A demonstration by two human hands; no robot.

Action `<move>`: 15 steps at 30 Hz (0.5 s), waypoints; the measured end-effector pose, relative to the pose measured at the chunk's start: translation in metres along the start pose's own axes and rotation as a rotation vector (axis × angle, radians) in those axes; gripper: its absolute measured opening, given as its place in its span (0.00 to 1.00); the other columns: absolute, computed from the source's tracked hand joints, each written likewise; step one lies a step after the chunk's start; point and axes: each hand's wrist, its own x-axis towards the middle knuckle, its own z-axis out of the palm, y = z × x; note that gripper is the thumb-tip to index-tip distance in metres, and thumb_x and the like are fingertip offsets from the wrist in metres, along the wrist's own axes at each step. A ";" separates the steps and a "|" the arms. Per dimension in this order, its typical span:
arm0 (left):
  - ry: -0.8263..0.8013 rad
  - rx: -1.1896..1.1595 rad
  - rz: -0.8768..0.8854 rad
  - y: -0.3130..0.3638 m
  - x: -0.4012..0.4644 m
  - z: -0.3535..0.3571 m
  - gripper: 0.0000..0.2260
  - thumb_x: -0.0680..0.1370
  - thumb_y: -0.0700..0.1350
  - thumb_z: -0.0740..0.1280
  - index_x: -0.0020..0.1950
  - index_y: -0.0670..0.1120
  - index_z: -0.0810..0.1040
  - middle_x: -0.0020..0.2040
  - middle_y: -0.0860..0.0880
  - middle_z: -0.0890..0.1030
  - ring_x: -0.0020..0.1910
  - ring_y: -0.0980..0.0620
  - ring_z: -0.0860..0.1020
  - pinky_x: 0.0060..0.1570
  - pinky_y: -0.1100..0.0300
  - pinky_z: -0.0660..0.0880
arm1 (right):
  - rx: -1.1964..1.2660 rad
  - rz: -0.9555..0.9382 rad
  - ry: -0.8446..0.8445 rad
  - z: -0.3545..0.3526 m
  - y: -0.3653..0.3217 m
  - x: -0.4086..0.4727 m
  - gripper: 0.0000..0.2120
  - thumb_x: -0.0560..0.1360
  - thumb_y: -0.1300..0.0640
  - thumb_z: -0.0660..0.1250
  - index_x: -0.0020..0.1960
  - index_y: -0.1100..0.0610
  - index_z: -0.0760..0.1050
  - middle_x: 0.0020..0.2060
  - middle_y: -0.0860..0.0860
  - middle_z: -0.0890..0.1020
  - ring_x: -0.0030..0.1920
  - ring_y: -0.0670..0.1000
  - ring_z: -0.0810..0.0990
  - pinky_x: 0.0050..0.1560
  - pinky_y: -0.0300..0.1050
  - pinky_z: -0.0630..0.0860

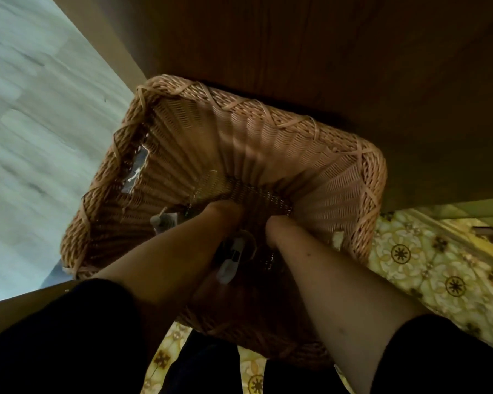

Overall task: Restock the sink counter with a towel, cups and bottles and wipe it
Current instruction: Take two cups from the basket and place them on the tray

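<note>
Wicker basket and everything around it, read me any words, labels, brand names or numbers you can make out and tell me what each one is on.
None can be read.
Small white and dark item between the forearms inside the wicker basket: dark marks show, too blurred to read.
Clear wrapper against the basket's left wall: pale marks, not legible.
Grey object by the left hand: no text visible.
Right hand, patterned floor: no lettering, only floral motifs.

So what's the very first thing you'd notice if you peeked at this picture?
A big woven wicker basket fills the middle, standing against a dark wooden cabinet. Both bare arms plunge deep inside it, the left hand and the right hand down at its dim bottom. Yellow flowered flooring shows at the right.
</note>
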 end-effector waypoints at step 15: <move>0.022 -0.088 0.016 -0.004 0.040 0.017 0.18 0.82 0.42 0.61 0.71 0.37 0.71 0.72 0.37 0.72 0.71 0.39 0.70 0.70 0.47 0.66 | -0.178 0.085 0.005 0.020 -0.013 0.039 0.20 0.82 0.62 0.57 0.73 0.59 0.71 0.74 0.57 0.70 0.73 0.58 0.69 0.68 0.56 0.70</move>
